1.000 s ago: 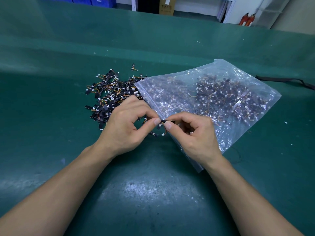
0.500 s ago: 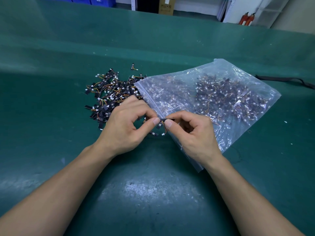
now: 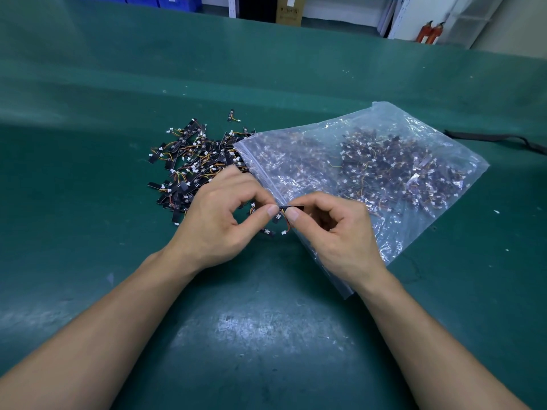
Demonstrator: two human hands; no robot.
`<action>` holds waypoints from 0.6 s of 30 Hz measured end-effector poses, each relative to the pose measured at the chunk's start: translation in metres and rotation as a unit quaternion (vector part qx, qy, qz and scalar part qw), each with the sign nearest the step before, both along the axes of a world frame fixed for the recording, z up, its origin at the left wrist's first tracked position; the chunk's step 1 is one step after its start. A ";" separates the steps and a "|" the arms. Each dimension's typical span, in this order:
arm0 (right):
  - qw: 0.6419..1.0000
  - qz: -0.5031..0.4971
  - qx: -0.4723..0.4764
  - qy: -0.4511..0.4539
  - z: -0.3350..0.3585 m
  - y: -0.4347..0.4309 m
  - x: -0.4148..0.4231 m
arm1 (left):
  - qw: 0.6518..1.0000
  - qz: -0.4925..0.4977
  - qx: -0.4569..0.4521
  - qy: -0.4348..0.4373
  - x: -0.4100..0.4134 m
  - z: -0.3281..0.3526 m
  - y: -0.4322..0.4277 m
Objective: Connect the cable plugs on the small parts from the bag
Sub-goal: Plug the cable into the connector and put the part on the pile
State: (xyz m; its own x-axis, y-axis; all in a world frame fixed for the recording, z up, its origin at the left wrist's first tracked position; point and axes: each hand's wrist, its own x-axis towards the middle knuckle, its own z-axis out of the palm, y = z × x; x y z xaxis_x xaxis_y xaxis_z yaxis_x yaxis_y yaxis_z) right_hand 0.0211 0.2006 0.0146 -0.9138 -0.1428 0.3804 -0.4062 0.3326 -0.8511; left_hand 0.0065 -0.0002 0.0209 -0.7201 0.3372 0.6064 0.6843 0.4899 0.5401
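Head view: worn on the person's head, wide-angle, tilted forward and down.
Facing: across the table [image 3: 88, 232] toward blue bins [image 3: 165, 0] at the back.
Nearness: close above the left hand [image 3: 216, 223] and right hand [image 3: 340, 238]; forearms fill the lower edge.

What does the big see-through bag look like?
The bag is clear, crinkly, shiny plastic with a zip strip along its left end. It lies flat on the green table and holds many small black parts with orange wires and white plugs. Its zip end meets the loose pile. The right hand sits over its near edge.
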 end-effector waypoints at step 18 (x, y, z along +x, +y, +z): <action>0.995 -0.045 0.086 -0.034 0.001 0.011 -0.007 | 0.999 0.046 0.010 -0.015 -0.005 -0.002 -0.005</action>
